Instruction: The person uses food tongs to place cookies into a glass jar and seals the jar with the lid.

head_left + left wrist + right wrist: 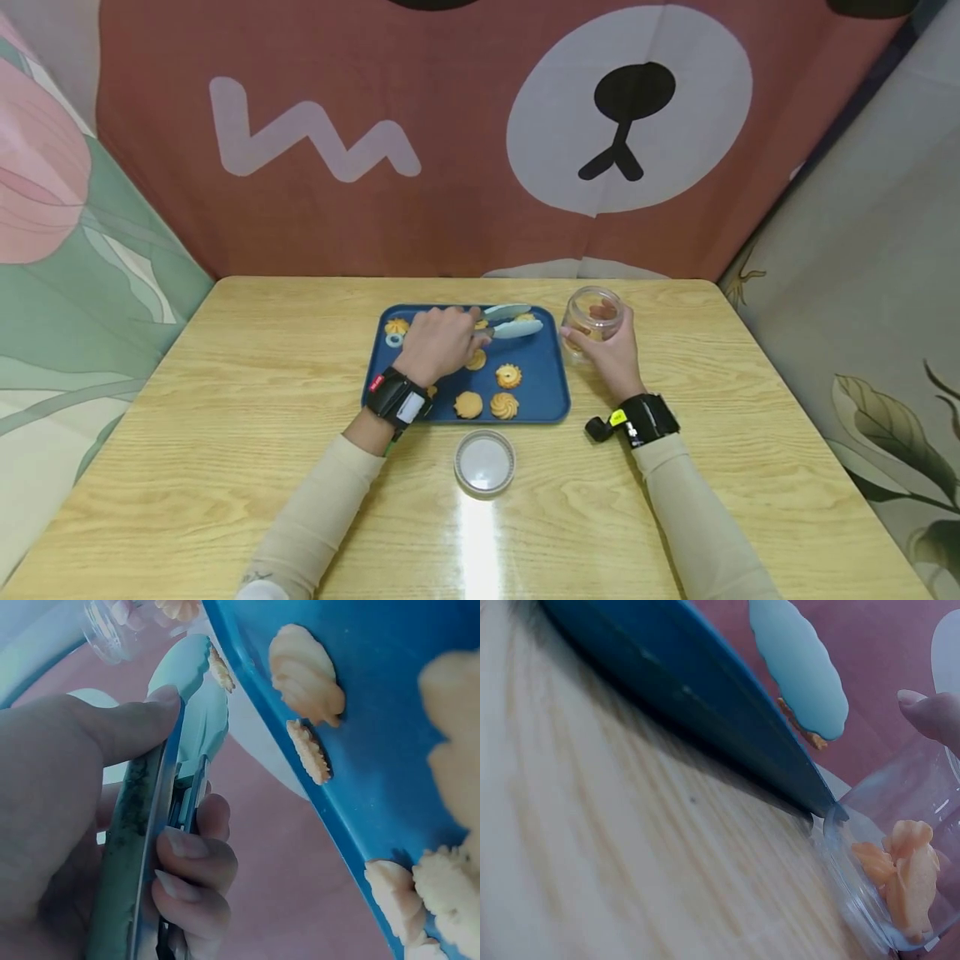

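My left hand (441, 342) grips tongs with pale mint-green tips (517, 329) over the blue tray (540, 392). In the left wrist view, the thumb presses one arm of the tongs (142, 825) and fingers curl round the other. A cookie (220, 671) shows at the tips; whether they pinch it I cannot tell. My right hand (617, 357) holds a clear jar (592, 310) upright, mouth up, just right of the tray. Several cookies (911, 877) lie inside the jar. More cookies, such as a swirled one (504, 406), are scattered over the tray.
A round clear lid (484, 462) lies on the wooden table (225, 417) in front of the tray. Behind the table's far edge hangs a brown cloth (450, 225) with a bear's face; printed cloths also flank both sides.
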Motion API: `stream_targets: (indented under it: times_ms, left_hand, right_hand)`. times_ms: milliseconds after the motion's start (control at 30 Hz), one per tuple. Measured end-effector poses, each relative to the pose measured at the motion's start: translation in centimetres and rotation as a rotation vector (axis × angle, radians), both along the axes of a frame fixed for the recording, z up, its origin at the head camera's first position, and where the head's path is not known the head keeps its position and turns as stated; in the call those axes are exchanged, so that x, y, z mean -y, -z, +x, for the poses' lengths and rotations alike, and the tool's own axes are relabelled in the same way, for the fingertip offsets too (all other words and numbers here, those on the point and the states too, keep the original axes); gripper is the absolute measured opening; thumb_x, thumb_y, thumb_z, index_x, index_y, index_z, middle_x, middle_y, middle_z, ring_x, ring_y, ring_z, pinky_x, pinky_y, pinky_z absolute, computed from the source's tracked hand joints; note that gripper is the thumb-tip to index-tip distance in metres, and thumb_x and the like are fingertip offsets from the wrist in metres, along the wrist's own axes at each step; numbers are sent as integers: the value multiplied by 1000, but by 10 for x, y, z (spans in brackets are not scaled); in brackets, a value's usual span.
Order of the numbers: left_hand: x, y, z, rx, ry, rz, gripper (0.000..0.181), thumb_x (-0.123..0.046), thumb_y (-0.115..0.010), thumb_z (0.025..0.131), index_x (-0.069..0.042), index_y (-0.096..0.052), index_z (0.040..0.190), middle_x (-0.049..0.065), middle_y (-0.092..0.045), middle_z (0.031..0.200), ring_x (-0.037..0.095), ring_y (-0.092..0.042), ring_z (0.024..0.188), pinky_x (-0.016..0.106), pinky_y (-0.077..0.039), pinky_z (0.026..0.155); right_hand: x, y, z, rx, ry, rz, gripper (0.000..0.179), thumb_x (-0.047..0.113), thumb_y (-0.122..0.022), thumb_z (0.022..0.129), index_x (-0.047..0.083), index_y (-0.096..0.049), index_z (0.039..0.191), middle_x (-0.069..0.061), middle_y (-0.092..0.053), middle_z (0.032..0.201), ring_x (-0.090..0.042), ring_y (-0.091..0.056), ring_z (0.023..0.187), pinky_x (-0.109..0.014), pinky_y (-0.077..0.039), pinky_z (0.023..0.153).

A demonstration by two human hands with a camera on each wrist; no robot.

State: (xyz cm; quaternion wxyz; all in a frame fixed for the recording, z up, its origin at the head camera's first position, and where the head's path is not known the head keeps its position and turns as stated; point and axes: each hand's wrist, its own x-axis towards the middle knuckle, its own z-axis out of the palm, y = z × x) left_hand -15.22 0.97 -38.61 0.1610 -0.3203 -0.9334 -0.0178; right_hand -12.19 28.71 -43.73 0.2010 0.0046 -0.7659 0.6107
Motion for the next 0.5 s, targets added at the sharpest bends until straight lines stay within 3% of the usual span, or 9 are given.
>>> stream_targets:
  times_ms: [333,500]
  left_hand:
    - [1,-8,1,-52,-8,32,47,-49,-55,91,-13,-60,120,0,-49,61,14,-42,40,29,-35,33]
    - [3,-15,2,-85,-7,57,47,-50,-53,92,-11,-58,118,2,-47,65,14,-41,43,31,-37,35]
  right_hand:
    - [2,-2,1,9,5,4,85,16,-81,74,-1,-27,137,-24,-42,129,-26,-43,114,-48,-31,99]
    - [-8,15,-10,12,-4,-7,88,22,-83,72,4,-27,138,-19,-43,130,-25,-43,114,-48,-32,99]
